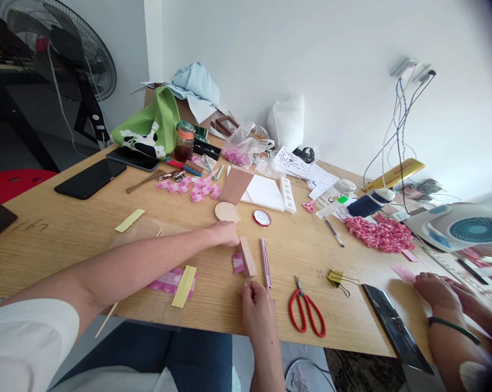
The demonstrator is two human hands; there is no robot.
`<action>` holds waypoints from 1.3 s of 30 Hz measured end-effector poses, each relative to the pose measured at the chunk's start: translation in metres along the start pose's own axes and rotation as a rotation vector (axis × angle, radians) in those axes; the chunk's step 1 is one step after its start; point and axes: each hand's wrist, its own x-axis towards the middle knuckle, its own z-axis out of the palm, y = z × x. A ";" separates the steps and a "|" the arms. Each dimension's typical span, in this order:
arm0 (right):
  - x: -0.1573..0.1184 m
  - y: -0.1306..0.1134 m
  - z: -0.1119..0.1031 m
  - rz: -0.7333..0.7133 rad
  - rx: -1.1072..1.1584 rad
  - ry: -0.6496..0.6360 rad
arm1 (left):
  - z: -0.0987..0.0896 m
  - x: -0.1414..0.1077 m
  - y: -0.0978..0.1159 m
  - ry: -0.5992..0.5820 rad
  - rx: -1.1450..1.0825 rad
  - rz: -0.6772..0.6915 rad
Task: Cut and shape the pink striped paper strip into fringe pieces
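left hand [226,234] and right hand [259,307] flank the wooden block [248,257], grips unclear; uneven pressure could skew it against the pink scrap [238,263].

Desk [86,231]: light brown, marked with wood grain. Block [248,258]: pale pinkish brown. Small piece [238,263]: mottled in magenta. Slim tool [266,263]: pink. Wide strip [163,282]: streaked in magenta and pale pink. Paper strip [184,287]: plain yellow. Snips [299,294]: handles coated in red. Round lid [262,218]: white, edged in red. Bag [166,111]: bright green, patterned in black and white.
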 end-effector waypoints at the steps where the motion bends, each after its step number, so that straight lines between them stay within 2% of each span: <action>1: 0.000 0.000 0.000 -0.003 0.004 -0.002 | 0.000 0.000 0.000 -0.003 0.002 0.000; 12: -0.002 -0.005 -0.005 -0.006 -0.032 -0.036 | 0.001 0.004 -0.001 -0.017 0.062 0.018; 23: 0.007 -0.010 -0.009 -0.007 -0.059 -0.070 | 0.003 0.009 0.003 -0.019 0.126 0.023; 31: 0.010 -0.013 -0.012 -0.016 -0.060 -0.105 | 0.001 0.018 0.008 -0.054 0.158 -0.020; 39: 0.014 -0.010 -0.011 -0.010 -0.014 -0.095 | -0.003 0.025 0.017 -0.141 0.202 -0.054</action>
